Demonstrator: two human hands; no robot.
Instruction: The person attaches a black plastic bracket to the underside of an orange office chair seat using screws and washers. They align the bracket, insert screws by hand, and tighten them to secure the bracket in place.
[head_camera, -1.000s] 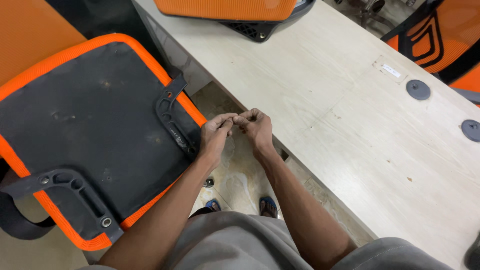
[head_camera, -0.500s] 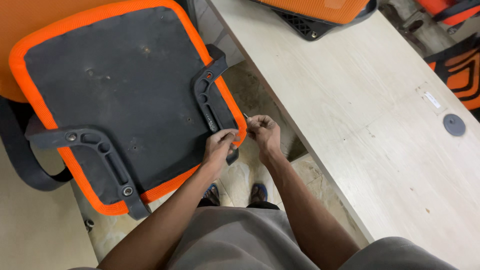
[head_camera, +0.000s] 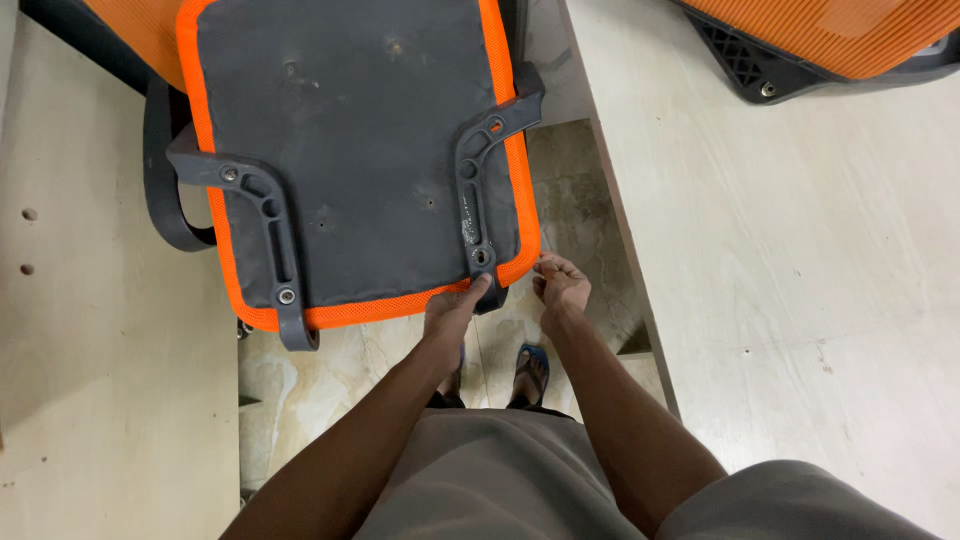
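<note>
The seat (head_camera: 350, 150), underside up, lies at 12 o'clock from both hands. The left hand (head_camera: 455, 308) presses fingers together on the bracket (head_camera: 478, 215) end. At its 3 o'clock, the right hand (head_camera: 562, 285) pinches something too small to tell.

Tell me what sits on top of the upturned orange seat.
On the seat's black underside lie two black armrest brackets, bolted down. The left hand touches the right bracket's near end. The seat's cushioned face underneath is hidden.

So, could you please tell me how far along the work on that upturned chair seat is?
Both black armrest brackets, one and the other, already lie on the seat's underside with fasteners showing in their holes. In hand: the left hand touches the near end of the right-side bracket, while the right hand pinches something too small to identify. Whether the fasteners are tight cannot be told.
</note>
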